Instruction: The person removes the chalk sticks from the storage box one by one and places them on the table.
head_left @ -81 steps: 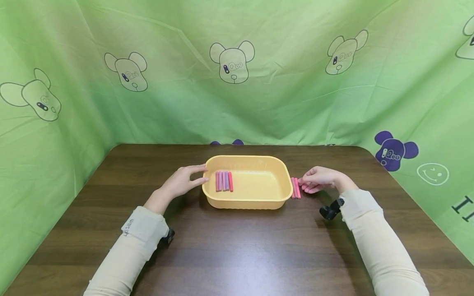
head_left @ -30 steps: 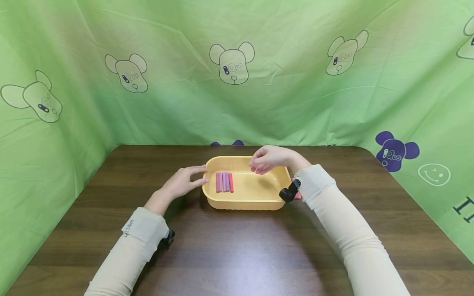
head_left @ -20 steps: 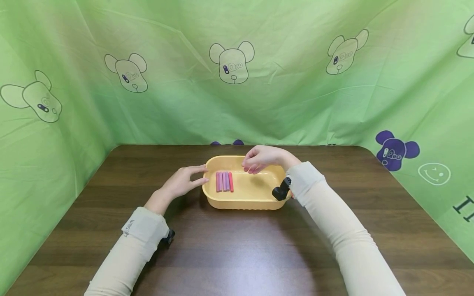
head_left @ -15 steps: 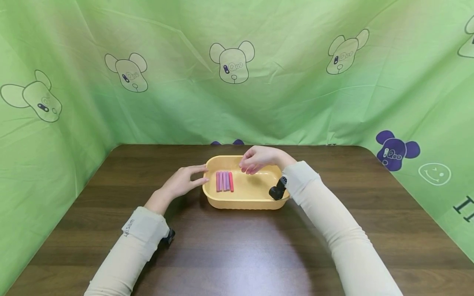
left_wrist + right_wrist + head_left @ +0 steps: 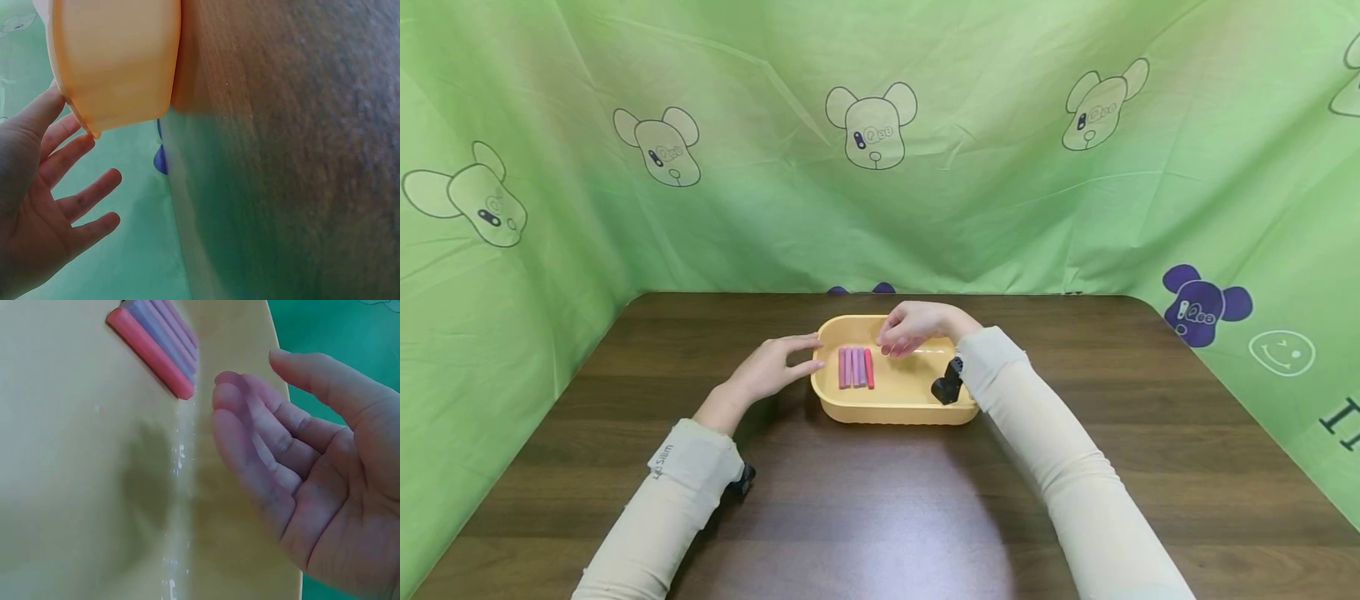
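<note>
A yellow plastic basin (image 5: pixel 891 415) stands on the brown table. Several chalk-like sticks lie side by side at its left end, purple ones (image 5: pixel 852 368) with one red stick (image 5: pixel 869 368) on their right. My left hand (image 5: pixel 766 367) is at the basin's left rim, thumb and fingertips reaching the edge; the left wrist view shows its fingers spread. Over the basin's inside, just right of the red stick, hovers my right hand (image 5: pixel 913 323). In the right wrist view its fingers bend loosely, the thumb stands apart, and the palm (image 5: pixel 325 512) holds nothing.
Green printed cloth (image 5: pixel 880 225) hangs behind and along both sides of the table (image 5: pixel 850 517). A black wrist camera (image 5: pixel 947 383) on my right arm overlaps the basin's right end, and the right sleeve (image 5: pixel 1045 450) crosses in front of it.
My right hand has left the pink sticks beside the basin and moved left over its inside, closing on the red stick. Those pink sticks are now hidden behind the sleeve. My left hand stays put.
</note>
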Demonstrator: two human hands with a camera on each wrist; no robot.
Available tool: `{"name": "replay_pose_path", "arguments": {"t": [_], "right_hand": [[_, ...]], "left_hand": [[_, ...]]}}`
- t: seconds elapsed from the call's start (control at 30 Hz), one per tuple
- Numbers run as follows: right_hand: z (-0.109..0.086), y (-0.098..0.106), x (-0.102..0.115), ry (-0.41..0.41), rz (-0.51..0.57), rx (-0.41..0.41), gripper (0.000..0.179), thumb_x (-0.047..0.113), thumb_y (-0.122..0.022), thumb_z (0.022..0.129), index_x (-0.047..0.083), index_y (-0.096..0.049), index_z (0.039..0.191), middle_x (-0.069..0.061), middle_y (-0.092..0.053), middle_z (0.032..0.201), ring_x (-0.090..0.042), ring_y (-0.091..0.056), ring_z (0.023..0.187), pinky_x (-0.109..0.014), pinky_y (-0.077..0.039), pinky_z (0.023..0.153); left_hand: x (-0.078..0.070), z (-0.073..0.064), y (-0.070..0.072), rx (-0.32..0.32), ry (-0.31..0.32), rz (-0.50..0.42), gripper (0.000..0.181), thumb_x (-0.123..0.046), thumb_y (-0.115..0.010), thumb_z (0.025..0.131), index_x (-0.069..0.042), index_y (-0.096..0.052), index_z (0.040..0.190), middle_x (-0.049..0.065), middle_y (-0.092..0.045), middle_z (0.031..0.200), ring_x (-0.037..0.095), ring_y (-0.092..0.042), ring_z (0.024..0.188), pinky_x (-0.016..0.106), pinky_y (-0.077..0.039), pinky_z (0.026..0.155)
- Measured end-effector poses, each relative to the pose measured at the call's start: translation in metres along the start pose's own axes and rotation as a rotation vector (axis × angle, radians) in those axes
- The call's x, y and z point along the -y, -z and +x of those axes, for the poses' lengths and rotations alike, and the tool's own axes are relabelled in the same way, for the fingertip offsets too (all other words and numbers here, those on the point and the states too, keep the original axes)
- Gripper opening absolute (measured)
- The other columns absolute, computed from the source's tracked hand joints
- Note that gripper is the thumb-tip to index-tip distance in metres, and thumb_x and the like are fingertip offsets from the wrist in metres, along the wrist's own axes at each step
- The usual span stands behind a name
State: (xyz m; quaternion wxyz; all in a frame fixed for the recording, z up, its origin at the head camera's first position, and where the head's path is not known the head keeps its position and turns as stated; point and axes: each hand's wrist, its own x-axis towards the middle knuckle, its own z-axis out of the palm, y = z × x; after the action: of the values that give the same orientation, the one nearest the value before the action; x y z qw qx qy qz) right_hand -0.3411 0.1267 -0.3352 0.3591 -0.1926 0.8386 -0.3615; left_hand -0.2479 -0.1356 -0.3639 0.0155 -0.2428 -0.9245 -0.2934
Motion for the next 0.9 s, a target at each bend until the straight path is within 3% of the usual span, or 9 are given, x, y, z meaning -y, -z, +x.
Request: {"name": "replay_pose_path", "arguments": {"t": [0.47,0.9], "right_hand": [[0.011,-0.005,-0.005,-0.015,0.006,0.027,0.028,0.011,-0.055,0.091,-0.009,-0.057,0.111,-0.003,-0.069,0.085,-0.008,-0.064,0.075,-0.028,-0.058,0.080],[0.025,-0.015,-0.009,-0.083,-0.036,0.065,0.016,0.013,-0.058,0.091,-0.002,-0.060,0.094,-0.001,-0.065,0.074,-0.007,-0.062,0.065,-0.021,-0.057,0.066]], "left_hand": [[0.000,0.001,0.000,0.013,0.017,-0.003,0.046,-0.029,-0.061,0.090,-0.005,-0.056,0.129,0.016,-0.053,0.136,0.030,-0.047,0.130,0.045,-0.036,0.110],[0.001,0.001,0.000,0.009,0.019,-0.005,0.046,-0.029,-0.061,0.090,-0.005,-0.056,0.129,0.015,-0.053,0.136,0.030,-0.047,0.130,0.044,-0.036,0.110]]}}
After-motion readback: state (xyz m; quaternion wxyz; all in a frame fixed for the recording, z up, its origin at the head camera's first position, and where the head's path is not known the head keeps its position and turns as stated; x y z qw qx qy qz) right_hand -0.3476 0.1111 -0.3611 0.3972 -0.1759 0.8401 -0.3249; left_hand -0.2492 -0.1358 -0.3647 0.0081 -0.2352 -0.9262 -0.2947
